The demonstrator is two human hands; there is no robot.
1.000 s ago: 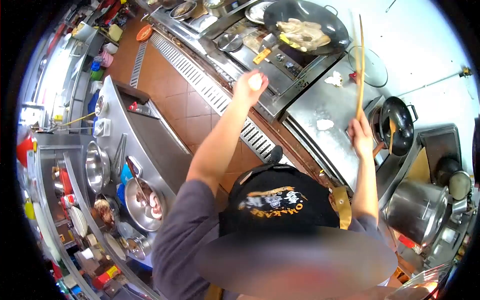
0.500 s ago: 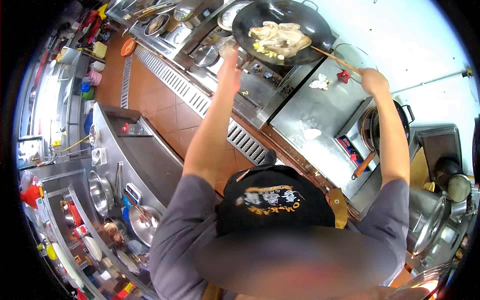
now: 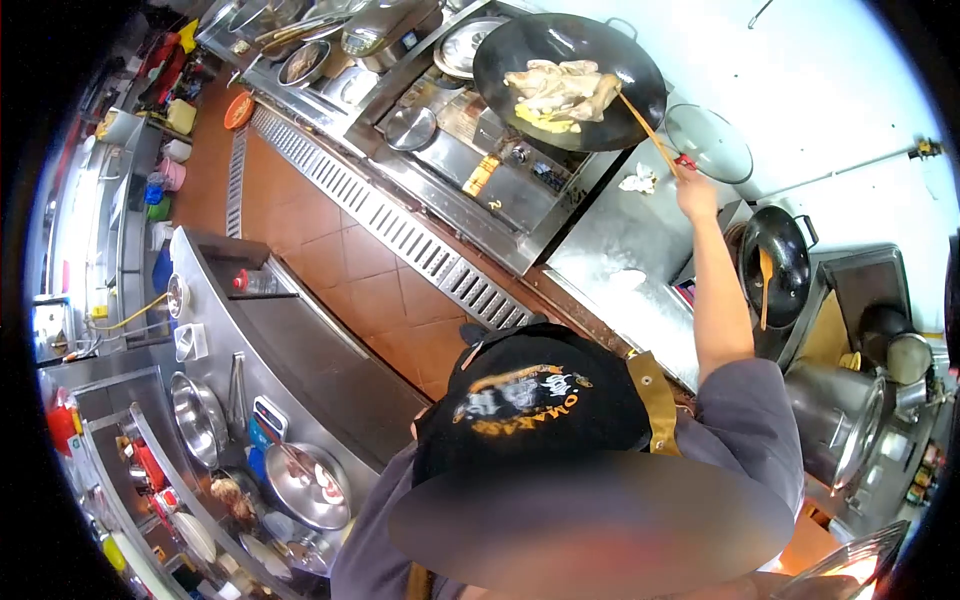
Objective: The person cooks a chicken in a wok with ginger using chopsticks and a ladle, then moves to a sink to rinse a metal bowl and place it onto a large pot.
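Observation:
My right hand (image 3: 697, 192) is closed around long wooden chopsticks (image 3: 648, 128), whose far tips reach into a large black wok (image 3: 500, 70). Inside the wok, pale chicken (image 3: 565, 88) lies with yellow pieces (image 3: 545, 122) along its near edge. The chopstick tips touch or nearly touch the chicken's right side. My left hand is out of sight; the black cap (image 3: 535, 400) covers the area in front of my body.
Under my right arm is a steel worktop (image 3: 615, 240) with a crumpled white scrap (image 3: 638, 180). A glass lid (image 3: 710, 143) leans by the wall. On the right sits a black pan (image 3: 777, 265) with a wooden spatula. A steel counter (image 3: 300, 340) curves along the left.
My left hand has drawn back from beside the wok and out of sight. My right hand has moved left with the chopsticks, which now stand at a steeper angle.

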